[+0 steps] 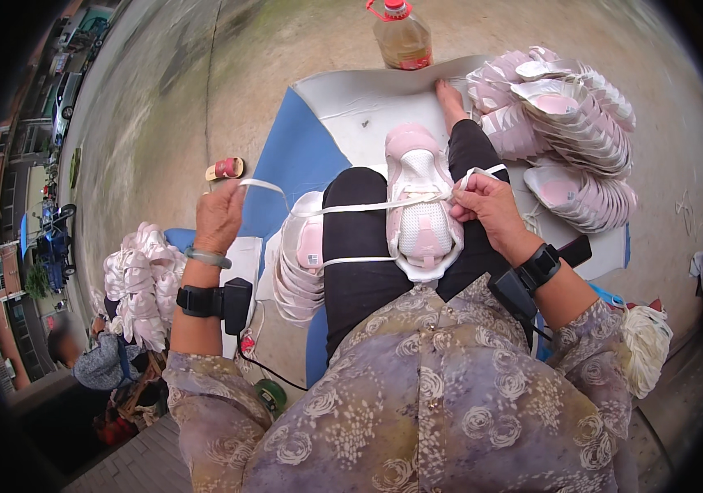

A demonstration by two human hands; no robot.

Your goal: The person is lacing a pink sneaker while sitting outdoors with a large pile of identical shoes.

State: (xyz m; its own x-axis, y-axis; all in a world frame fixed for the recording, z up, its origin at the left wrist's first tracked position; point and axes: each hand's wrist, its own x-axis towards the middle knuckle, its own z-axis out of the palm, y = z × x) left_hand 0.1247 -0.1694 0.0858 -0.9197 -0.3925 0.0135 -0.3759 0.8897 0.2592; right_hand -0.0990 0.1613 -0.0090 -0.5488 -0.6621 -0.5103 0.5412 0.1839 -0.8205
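Note:
A pink and white shoe upper (423, 234) rests across my lap, its toe end toward my body. A white shoelace (351, 209) is threaded into it and stretches sideways over my left knee. My left hand (218, 218), out to the left, is closed around one part of the lace. Close by the upper's right edge, my right hand (489, 207) pinches the lace where it leaves the eyelets, and a loop stands up above the fingers. Beside my left thigh sits a nested stack of similar uppers (298, 279).
Stacked pink and white uppers (577, 123) lie at the far right, and another pile (146, 283) is at the left. A bottle with a red cap (402, 39) stands ahead. One red sandal (225, 168) is on the ground. White laces (645, 349) hang bundled at my right. A person (103, 361) sits left.

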